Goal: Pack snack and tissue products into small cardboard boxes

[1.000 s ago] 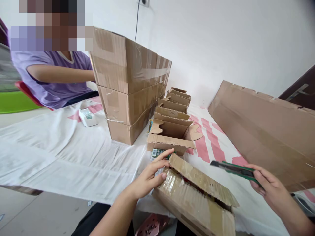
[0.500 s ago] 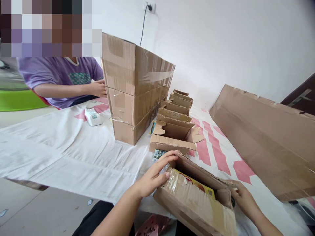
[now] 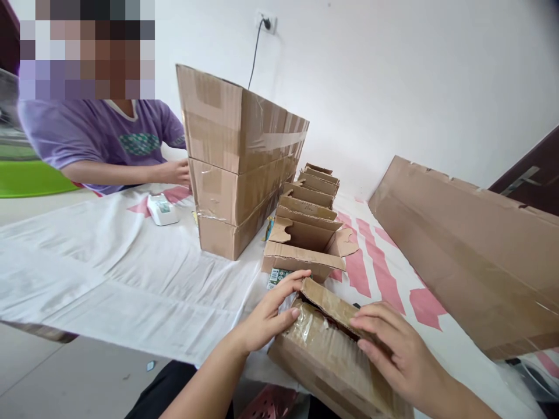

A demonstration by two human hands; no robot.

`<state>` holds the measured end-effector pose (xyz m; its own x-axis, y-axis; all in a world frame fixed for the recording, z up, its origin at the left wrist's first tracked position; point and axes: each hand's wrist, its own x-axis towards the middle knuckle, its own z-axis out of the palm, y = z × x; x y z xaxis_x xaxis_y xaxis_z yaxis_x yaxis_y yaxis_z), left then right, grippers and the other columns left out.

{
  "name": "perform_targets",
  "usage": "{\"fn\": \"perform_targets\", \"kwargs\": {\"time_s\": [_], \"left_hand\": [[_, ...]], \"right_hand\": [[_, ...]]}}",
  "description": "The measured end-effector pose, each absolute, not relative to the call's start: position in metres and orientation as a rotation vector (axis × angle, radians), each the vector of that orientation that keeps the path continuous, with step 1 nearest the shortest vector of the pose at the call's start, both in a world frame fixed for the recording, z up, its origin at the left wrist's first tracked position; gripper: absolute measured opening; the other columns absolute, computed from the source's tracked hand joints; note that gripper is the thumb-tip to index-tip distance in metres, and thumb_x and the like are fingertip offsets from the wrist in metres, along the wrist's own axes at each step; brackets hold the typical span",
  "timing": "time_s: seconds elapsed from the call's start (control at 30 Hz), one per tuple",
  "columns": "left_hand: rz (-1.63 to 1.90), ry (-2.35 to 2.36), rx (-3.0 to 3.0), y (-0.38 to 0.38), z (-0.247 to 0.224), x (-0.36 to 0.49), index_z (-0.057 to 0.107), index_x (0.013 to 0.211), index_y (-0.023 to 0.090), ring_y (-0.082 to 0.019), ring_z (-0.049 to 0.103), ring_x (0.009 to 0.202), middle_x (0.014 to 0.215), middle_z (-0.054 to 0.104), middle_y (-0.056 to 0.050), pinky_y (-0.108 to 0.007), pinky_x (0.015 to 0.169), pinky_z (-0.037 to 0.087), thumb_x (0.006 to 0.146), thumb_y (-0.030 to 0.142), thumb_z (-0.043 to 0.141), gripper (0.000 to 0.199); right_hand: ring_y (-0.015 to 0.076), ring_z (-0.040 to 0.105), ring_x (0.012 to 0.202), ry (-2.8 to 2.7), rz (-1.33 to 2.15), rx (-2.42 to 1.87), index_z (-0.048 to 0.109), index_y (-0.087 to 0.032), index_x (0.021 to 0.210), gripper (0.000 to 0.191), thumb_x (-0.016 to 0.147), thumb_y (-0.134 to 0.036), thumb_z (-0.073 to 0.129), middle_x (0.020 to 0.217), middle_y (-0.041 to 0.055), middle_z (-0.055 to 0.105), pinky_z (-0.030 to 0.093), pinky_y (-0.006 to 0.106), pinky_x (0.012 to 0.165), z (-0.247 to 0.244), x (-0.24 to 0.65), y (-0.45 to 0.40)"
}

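A taped cardboard box [image 3: 323, 355] lies tilted in front of me at the table's near edge. Its long flap [image 3: 329, 299] is folded over the opening, with a narrow dark gap along the edge. My left hand [image 3: 277, 314] grips the box's left corner, thumb on the taped side and fingers over the far edge. My right hand [image 3: 393, 343] has its fingers on the flap and its thumb at the flap's near edge. The box's contents are hidden under the flap. Just beyond my left fingers lies a small green printed packet [image 3: 278, 277], partly covered.
A tall stack of taped cartons [image 3: 218, 192] stands left of a row of open cartons [image 3: 301, 256]. A large cardboard sheet [image 3: 463, 256] leans at the right. Across the table sits a person in purple [image 3: 87, 134], near a white device [image 3: 162, 209].
My right hand has moved from the box's right end up onto the flap, which has folded down over the yellow package inside. My left hand keeps its hold on the corner.
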<state>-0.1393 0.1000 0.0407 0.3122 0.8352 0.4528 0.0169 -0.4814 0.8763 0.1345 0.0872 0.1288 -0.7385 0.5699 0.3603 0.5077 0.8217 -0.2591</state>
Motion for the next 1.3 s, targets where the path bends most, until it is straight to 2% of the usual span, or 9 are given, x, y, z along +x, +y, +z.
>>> {"fn": "perform_targets", "kwargs": {"time_s": [0.13,0.33,0.5,0.6,0.67,0.83,1.0,1.17,1.3], "left_hand": [[1.279,0.8,1.781,0.098,0.041,-0.141,0.057,0.112,0.022,-0.032,0.037,0.136,0.15,0.037,-0.014,-0.047,0.112,0.029,0.09,0.05,0.051,0.037],[1.281,0.84,1.807,0.096,0.041,-0.143,0.057,0.107,0.021,-0.031,0.04,0.134,0.148,0.04,-0.013,-0.046,0.111,0.031,0.089,0.05,0.052,0.034],[1.271,0.828,1.811,0.097,0.041,-0.142,0.053,0.103,0.021,-0.03,0.039,0.135,0.15,0.039,-0.013,-0.045,0.11,0.031,0.09,0.048,0.051,0.03],[1.316,0.836,1.826,0.097,0.04,-0.14,0.054,0.096,0.021,-0.03,0.04,0.135,0.151,0.037,-0.012,-0.043,0.109,0.031,0.091,0.046,0.05,0.026],[1.341,0.841,1.845,0.098,0.039,-0.14,0.055,0.092,0.02,-0.029,0.043,0.132,0.148,0.042,-0.012,-0.043,0.108,0.033,0.092,0.044,0.049,0.024],[1.314,0.832,1.866,0.098,0.038,-0.141,0.055,0.094,0.021,-0.028,0.047,0.128,0.139,0.051,-0.011,-0.042,0.105,0.035,0.092,0.038,0.049,0.019],[1.298,0.828,1.86,0.098,0.038,-0.142,0.054,0.094,0.02,-0.027,0.045,0.13,0.141,0.049,-0.011,-0.042,0.106,0.034,0.092,0.036,0.048,0.017],[1.3,0.825,1.843,0.099,0.037,-0.141,0.054,0.094,0.02,-0.028,0.045,0.13,0.141,0.048,-0.013,-0.042,0.106,0.033,0.091,0.038,0.049,0.019],[1.302,0.827,1.837,0.099,0.037,-0.141,0.054,0.095,0.02,-0.028,0.044,0.131,0.142,0.048,-0.013,-0.042,0.107,0.033,0.092,0.039,0.048,0.02]], "right_hand": [[0.0191,0.058,0.092,-2.722,0.209,-0.8,0.058,-0.022,0.114,0.025,0.093,-0.015,0.047,0.103,0.0076,0.061,0.054,0.035,0.077,0.127,0.119,0.089],[0.0189,0.056,0.091,-2.744,0.205,-0.843,0.06,-0.022,0.112,0.025,0.093,-0.014,0.046,0.103,0.0072,0.061,0.052,0.035,0.077,0.124,0.117,0.089],[0.0168,0.058,0.086,-2.648,0.554,-1.044,0.061,-0.025,0.109,0.022,0.094,-0.02,0.046,0.094,0.0038,0.061,0.049,0.032,0.075,0.132,0.109,0.108],[0.0138,0.057,0.075,-2.494,0.853,-1.212,0.059,-0.025,0.112,0.025,0.088,-0.021,0.054,0.087,0.0002,0.06,0.047,0.028,0.068,0.132,0.099,0.124],[0.0131,0.056,0.075,-2.44,0.932,-1.238,0.06,-0.025,0.112,0.029,0.083,-0.018,0.058,0.086,-0.0009,0.058,0.047,0.027,0.069,0.129,0.091,0.132],[0.0144,0.055,0.083,-2.531,0.824,-1.191,0.063,-0.022,0.1,0.027,0.076,-0.011,0.061,0.092,0.0005,0.057,0.046,0.029,0.076,0.126,0.077,0.134],[0.0146,0.056,0.083,-2.644,0.699,-1.122,0.057,-0.021,0.088,0.015,0.081,-0.009,0.054,0.087,-0.0001,0.058,0.044,0.028,0.074,0.13,0.076,0.13],[0.0155,0.055,0.084,-2.655,0.568,-1.047,0.055,-0.021,0.093,0.014,0.086,-0.01,0.049,0.092,0.0023,0.058,0.045,0.029,0.073,0.127,0.076,0.133],[0.0172,0.052,0.08,-2.757,0.299,-0.889,0.051,-0.02,0.083,0.015,0.089,-0.01,0.042,0.086,0.0033,0.056,0.044,0.033,0.074,0.12,0.072,0.138]]}}
